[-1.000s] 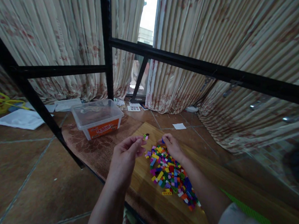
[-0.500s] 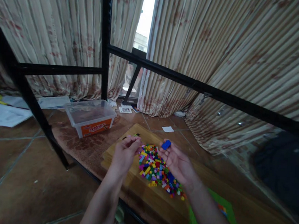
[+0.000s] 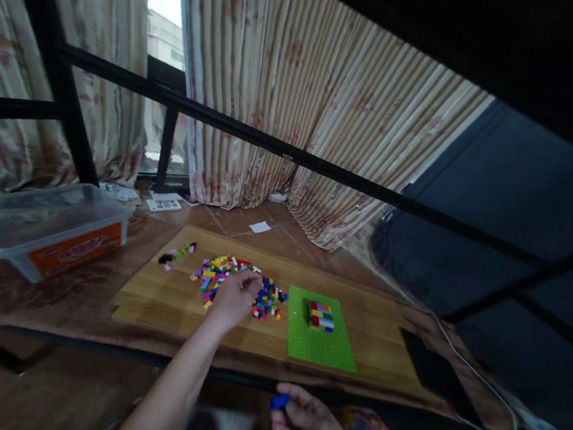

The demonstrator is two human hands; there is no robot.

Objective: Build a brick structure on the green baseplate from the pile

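One blue brick in right fingers has cleared the board.

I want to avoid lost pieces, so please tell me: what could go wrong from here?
The right hand holds a blue brick in front of the wooden board, not above it; a loose grip might drop it.
The left hand is at the brick pile; a sweep could push pieces onto the green baseplate beside it.

Curtains hang beside a window — white paper (a small sheet) lies on floor tiles.
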